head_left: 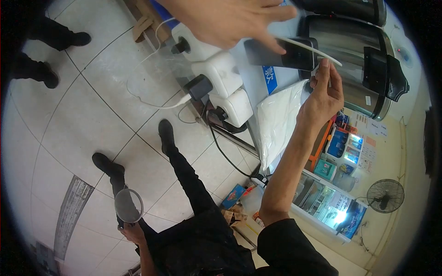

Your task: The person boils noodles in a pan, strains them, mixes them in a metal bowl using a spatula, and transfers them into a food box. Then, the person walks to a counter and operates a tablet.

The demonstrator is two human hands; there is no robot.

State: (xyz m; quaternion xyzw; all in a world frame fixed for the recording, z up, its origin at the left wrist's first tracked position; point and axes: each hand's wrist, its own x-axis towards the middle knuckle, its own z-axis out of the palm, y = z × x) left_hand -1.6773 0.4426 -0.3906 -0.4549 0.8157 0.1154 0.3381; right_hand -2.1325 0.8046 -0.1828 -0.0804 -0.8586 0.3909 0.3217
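My left hand (133, 233) is closed round the handle of a round grey strainer (129, 205) with a pale rim, held low over the floor. My right arm reaches out to the upper right. The fingers of my right hand (328, 89) are pinched together at the end of a thin white strip (309, 47); whether it is a straw or a cable, I cannot tell. Another person's hand (239, 20) comes in from the top, fingers spread, at the strip's other end. Beneath that hand lies a dark smartphone-like slab (281, 54). Folded white plastic (278, 122) lies near my right forearm.
White plug blocks (221, 73) with a black charger (199, 87) and cables line the counter edge. Large metal dispensers (340, 50) stand at the upper right. A lit display case (329, 202) and a fan (386, 196) are at right. Another person's feet (48, 76) show upper left.
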